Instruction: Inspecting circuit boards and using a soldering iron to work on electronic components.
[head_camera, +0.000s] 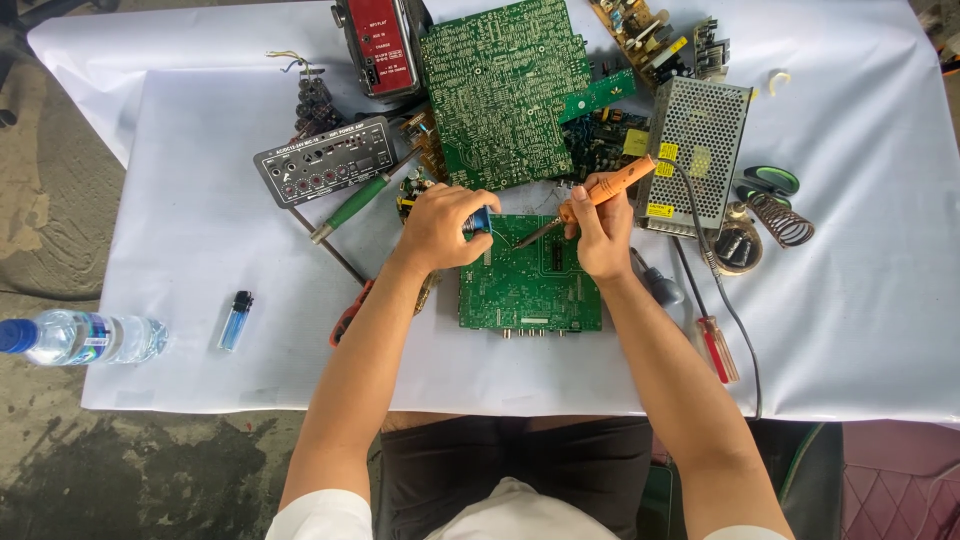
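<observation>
A small green circuit board (530, 285) lies on the white cloth in front of me. My right hand (603, 232) grips an orange soldering iron (610, 188), its dark tip angled down-left onto the board's upper edge. My left hand (440, 225) pinches a small blue spool of solder (481, 221) just left of the iron's tip, with a thin wire running toward it.
A large green board (505, 90), a red device (380, 45), a black control panel (325, 160), a metal mesh power supply (695, 150) and a coil iron stand (780, 220) lie behind. Screwdrivers (720, 350), a blue lighter (236, 320) and a water bottle (85, 337) lie near.
</observation>
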